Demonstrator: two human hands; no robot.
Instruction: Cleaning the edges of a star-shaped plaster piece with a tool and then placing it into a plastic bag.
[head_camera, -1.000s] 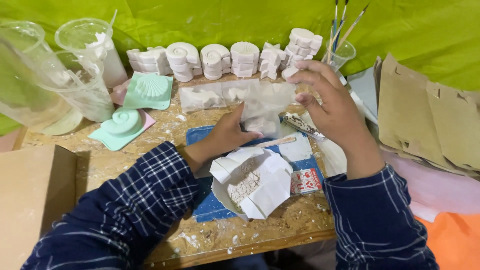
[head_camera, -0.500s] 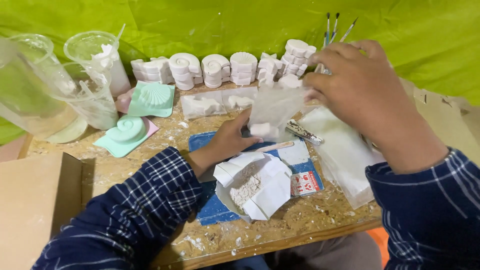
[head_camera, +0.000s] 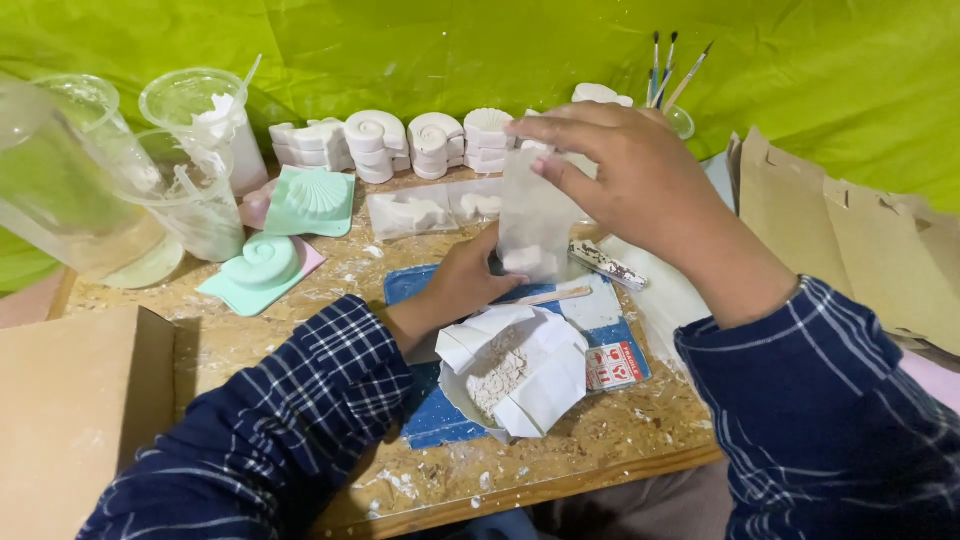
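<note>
My right hand pinches the top edge of a small clear plastic bag and holds it upright over the table. My left hand cups the bag's bottom, where a small white plaster piece sits inside. Just below the hands a paper-lined bowl holds crumbly white plaster bits. It stands on a blue mat. A wooden stick lies on the mat beside my left hand.
White shell-shaped casts line the back against green cloth. Teal moulds and clear plastic cups stand at the left, a clear packet of casts in the middle. Brushes rise at the back right. Brown paper bags lie at right, a cardboard box at left.
My right hand has lifted the clear bag from flat on the table to upright. My left hand stays under its lower end. The view has shifted closer.
</note>
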